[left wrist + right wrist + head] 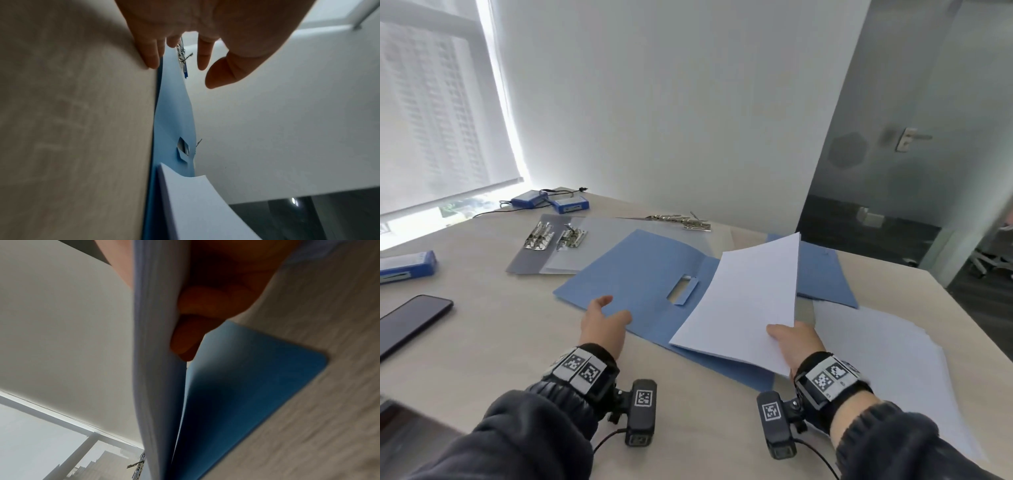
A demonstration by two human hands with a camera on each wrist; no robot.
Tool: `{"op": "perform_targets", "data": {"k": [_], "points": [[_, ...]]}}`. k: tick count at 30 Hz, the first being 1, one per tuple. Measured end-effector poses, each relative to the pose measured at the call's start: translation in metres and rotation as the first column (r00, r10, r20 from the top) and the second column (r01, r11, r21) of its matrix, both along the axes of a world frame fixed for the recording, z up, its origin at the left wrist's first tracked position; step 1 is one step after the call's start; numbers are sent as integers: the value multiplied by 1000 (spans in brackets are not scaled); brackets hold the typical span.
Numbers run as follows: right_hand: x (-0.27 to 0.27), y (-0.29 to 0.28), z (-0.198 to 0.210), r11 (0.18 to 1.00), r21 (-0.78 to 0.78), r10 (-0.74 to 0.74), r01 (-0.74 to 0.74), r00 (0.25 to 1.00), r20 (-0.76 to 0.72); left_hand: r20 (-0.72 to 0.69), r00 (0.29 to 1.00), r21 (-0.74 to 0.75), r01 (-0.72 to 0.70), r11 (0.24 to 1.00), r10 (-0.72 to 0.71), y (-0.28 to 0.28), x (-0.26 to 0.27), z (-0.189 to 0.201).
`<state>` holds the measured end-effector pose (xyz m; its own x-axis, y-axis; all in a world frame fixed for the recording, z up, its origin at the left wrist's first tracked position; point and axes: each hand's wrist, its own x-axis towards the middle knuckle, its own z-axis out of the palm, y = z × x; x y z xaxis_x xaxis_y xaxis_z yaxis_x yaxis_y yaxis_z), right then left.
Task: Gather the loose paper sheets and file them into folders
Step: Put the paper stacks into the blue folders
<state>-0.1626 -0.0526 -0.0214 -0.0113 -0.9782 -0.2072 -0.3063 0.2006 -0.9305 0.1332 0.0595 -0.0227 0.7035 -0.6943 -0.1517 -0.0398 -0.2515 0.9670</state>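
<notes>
Sheets held over the open folder, left hand steadying the cover

Head view: the right hand (792,346) pinches a small sheaf of white sheets (743,301) by its near corner, tilted up over the right half of the open blue folder (650,284), probably to square it against the spine before laying it down. The left hand (604,320), fingers spread and relaxed, rests at the near-left edge of the cover, likely to stop it sliding. More loose sheets (887,356) lie just right of the folder, near the table (482,359) edge. A grey clip folder (558,253) overlaps the blue one's far side; a phone (410,322) lies well to the left, leaving open room there

Left wrist view: the fingertips (152,60) touch the table right at the cover's edge, thumb free

Right wrist view: curled fingers (185,344) back the sheaf (156,369) from below; the folder's rounded corner (298,366) lies flat on the table
</notes>
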Motion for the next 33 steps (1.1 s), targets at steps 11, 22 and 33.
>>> {"op": "perform_targets", "data": {"k": [11,22,33], "points": [[30,-7,-3,999,0,45,-45,997,-57,-465,877,-202,-241,949,124,-25,12,-10],[31,-26,-17,998,21,63,-63,998,-18,-636,736,-332,8,943,-230,-41,-13,-18],[25,-37,-15,999,21,42,-42,999,7,-550,789,-174,210,962,-272,-52,-25,-15]]}}
